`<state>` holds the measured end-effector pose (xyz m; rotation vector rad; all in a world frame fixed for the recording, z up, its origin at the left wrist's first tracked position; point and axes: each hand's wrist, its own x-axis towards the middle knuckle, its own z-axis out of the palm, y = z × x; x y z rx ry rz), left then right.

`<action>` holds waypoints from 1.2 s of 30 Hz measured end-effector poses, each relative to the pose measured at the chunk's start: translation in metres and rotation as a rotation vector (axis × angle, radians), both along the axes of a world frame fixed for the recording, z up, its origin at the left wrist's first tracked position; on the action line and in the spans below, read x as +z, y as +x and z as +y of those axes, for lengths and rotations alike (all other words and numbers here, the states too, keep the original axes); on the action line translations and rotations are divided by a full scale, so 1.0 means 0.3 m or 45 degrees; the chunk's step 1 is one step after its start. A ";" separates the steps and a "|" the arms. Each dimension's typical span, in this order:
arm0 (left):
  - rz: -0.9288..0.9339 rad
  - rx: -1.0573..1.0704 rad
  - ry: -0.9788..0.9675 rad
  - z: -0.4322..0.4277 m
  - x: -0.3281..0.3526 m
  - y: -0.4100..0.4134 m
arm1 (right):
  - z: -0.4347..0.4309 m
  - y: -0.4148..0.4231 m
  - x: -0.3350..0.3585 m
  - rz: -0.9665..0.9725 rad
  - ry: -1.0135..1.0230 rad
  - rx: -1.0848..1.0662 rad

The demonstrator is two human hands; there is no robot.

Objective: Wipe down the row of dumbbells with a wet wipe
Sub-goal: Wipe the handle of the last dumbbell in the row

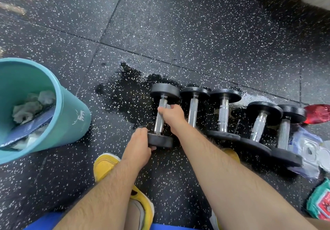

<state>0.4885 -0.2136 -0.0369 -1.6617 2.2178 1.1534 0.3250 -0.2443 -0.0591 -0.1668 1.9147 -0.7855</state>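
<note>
Several black dumbbells with chrome handles lie side by side on the speckled rubber floor. My right hand (171,112) grips the handle of the leftmost dumbbell (160,120), fingers curled round the bar. My left hand (140,144) holds that dumbbell's near black head (160,141), fingers wrapped over its edge. I cannot tell whether a wipe is under either hand. The other dumbbells (223,112) lie to the right, untouched.
A teal bin (71,115) with crumpled used wipes stands at the left. A wet dark patch (128,90) spreads on the floor behind the dumbbells. Wipe packs (309,147) and a green packet (321,201) lie at the right, beside a red object (317,113). A yellow shoe (105,167) is below.
</note>
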 end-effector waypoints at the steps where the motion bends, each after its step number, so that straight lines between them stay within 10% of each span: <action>1: -0.001 -0.016 -0.008 -0.002 -0.002 0.002 | -0.005 0.000 -0.003 -0.034 0.008 -0.031; 13: -0.208 -0.617 -0.658 -0.004 0.000 0.044 | -0.048 0.101 -0.013 -0.297 -0.174 -0.059; 25: 0.075 -0.348 -0.207 -0.028 -0.033 0.006 | -0.011 0.084 0.051 0.702 -0.428 0.236; 36: 0.065 -0.261 -0.113 -0.023 -0.040 -0.018 | -0.053 0.093 -0.008 0.940 -0.512 0.320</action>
